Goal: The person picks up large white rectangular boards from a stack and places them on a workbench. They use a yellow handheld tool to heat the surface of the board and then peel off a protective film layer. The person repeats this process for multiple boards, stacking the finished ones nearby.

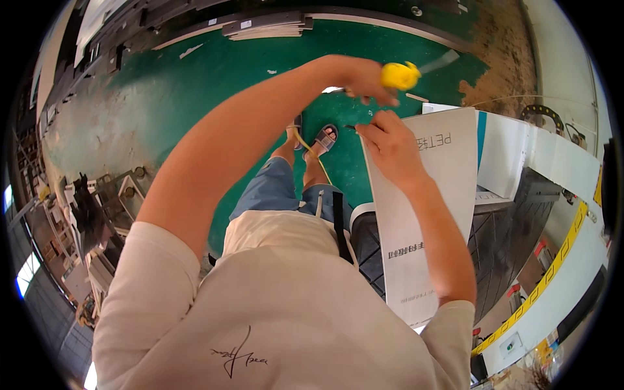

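Note:
My left hand [367, 83] reaches across above the green floor, smeared by motion, with its fingers curled. Against it is a blurred yellow rounded thing [401, 76], whose exact kind I cannot make out. A small pale and dark piece [333, 90] shows at the hand's other side. Closed in a pinch, my right hand [390, 146] has a small dark slender thing [351, 127] at its fingertips. That hand is over the far left edge of a long pale board [448, 188] with dark print, lying along my right side.
Under the board is a black ribbed surface [507, 240], beside a white machine frame [504, 146] with a yellow-marked rail [552, 273]. A thin yellow cord or strip [311, 148] hangs by my legs. Stacked panels [266, 27] lie at the far side; loose boards and frames [88, 214] stand at left.

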